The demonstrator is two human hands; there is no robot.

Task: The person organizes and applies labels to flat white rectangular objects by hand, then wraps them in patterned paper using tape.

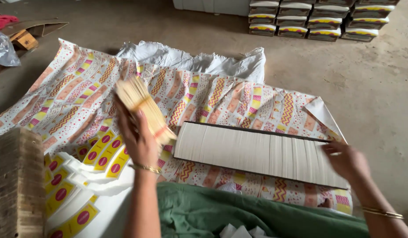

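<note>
While the left hand (140,141) grips a bundle of thin pale sticks (142,108), raised and tilted above the patterned sheet (213,94), the right hand (347,161) lies with loose, unclenched fingers on the far end of a long row of white cards (257,152), grasping nothing. That row lies just right of the bundle. Yellow flat cartons with pink dots (102,154) lie beside the left wrist, a wooden block (16,180) further left. Stacked boxes (321,20) stand on the concrete floor (371,83) beyond.
</note>
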